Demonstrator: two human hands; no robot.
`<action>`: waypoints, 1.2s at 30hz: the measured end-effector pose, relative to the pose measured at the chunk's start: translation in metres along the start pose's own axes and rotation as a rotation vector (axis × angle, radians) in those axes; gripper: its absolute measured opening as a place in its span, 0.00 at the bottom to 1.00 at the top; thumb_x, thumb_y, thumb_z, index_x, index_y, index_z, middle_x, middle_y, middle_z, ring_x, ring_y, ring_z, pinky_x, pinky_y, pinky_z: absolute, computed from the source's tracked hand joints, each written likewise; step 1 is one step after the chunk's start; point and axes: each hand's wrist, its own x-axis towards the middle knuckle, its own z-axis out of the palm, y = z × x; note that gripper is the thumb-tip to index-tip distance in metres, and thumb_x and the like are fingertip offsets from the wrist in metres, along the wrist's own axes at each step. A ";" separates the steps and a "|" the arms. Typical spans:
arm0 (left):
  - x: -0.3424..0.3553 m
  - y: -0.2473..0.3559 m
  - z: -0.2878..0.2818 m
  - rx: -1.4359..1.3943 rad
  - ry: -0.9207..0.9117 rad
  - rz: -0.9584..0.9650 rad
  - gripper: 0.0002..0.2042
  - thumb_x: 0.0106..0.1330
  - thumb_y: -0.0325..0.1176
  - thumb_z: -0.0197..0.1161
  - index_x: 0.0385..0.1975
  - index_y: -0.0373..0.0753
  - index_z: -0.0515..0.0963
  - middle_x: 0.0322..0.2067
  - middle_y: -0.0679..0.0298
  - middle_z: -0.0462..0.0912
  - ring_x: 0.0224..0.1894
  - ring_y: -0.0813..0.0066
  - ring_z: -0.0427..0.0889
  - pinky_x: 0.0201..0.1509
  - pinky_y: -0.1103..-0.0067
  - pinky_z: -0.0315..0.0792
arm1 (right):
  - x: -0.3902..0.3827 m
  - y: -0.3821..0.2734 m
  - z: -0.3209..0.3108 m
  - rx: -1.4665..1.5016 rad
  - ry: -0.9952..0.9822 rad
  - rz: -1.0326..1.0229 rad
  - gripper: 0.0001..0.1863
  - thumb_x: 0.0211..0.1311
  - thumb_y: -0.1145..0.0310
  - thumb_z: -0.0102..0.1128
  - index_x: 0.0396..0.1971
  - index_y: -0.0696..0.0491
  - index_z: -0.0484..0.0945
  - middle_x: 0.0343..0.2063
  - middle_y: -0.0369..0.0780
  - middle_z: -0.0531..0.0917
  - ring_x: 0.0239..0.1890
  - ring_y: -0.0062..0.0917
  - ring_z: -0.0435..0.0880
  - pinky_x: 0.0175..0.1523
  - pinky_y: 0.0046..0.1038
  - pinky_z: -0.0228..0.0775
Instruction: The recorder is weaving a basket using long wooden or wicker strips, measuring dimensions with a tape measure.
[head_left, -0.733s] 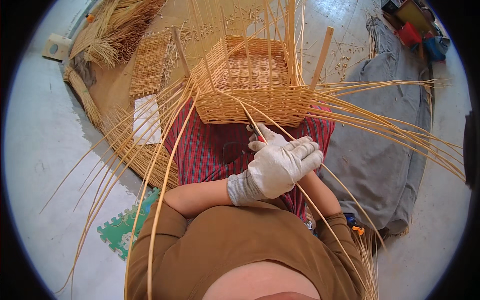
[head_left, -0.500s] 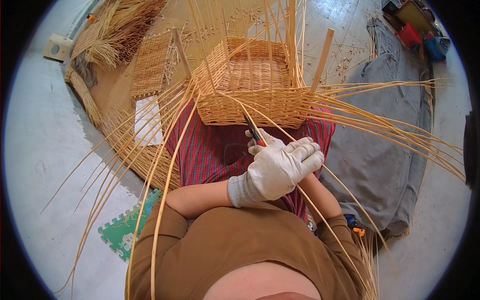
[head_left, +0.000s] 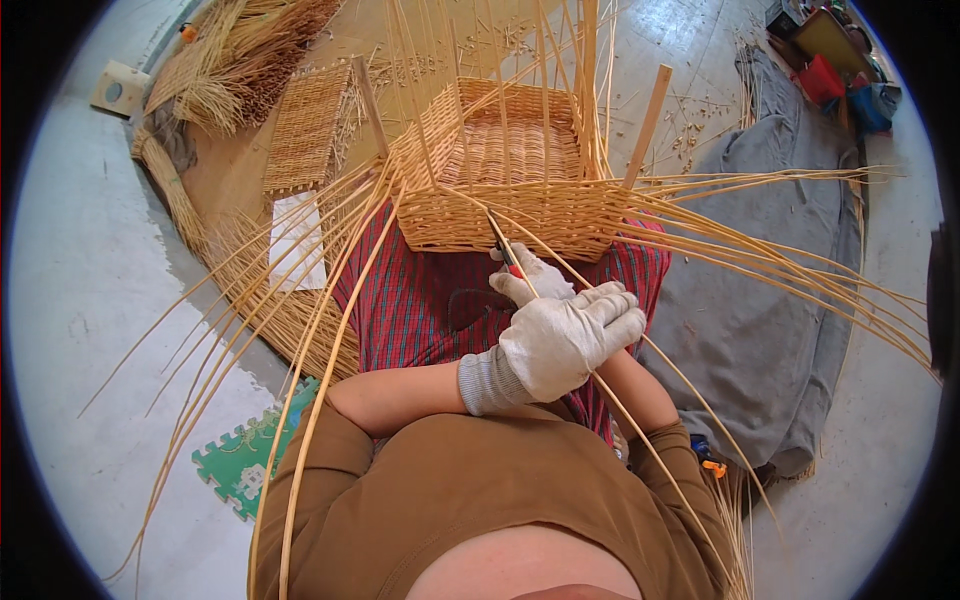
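Note:
A woven willow basket (head_left: 510, 220) with upright stakes and long loose rods rests on red plaid fabric (head_left: 370, 300) over my lap. My left hand (head_left: 560, 345), in a white glove with a grey cuff, crosses over my right forearm, fingers curled round a pale rod (head_left: 615, 395) that runs diagonally from the basket. Behind it my gloved right hand (head_left: 530, 275), partly hidden, grips a dark cutting tool (head_left: 506, 248) with a red handle, its blade along the rod just below the basket's front wall.
Bundles of willow (head_left: 215, 70), a woven panel (head_left: 305, 130), a white sheet (head_left: 297, 235) and a green foam mat (head_left: 230, 460) lie at the left. A grey cloth (head_left: 740, 320) covers something at the right, with a red container (head_left: 820, 82) behind. Offcuts scatter beyond the basket.
My right hand and the tool have shifted slightly up along the rod toward the basket. The basket sits very slightly lower and to the right in the picture.

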 end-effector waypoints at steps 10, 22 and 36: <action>-0.003 0.002 -0.012 -0.134 -0.246 -0.114 0.21 0.59 0.30 0.57 0.55 0.39 0.74 0.55 0.50 0.80 0.60 0.55 0.80 0.64 0.64 0.75 | 0.005 0.008 -0.006 -0.183 0.040 0.144 0.17 0.67 0.64 0.63 0.52 0.55 0.76 0.31 0.35 0.79 0.33 0.23 0.73 0.44 0.30 0.70; 0.003 0.007 -0.027 -0.121 -0.210 -0.098 0.25 0.53 0.29 0.64 0.54 0.37 0.76 0.53 0.51 0.82 0.58 0.54 0.82 0.55 0.67 0.81 | 0.066 0.041 -0.011 0.332 -0.248 -0.026 0.23 0.67 0.57 0.64 0.56 0.55 0.76 0.31 0.32 0.80 0.33 0.15 0.78 0.38 0.20 0.72; 0.006 0.012 -0.008 0.027 -0.092 0.010 0.22 0.58 0.33 0.62 0.55 0.48 0.78 0.47 0.63 0.79 0.55 0.61 0.81 0.58 0.68 0.76 | -0.026 0.018 -0.064 0.067 -0.082 -0.343 0.21 0.64 0.51 0.62 0.48 0.52 0.81 0.38 0.43 0.87 0.45 0.39 0.86 0.50 0.37 0.77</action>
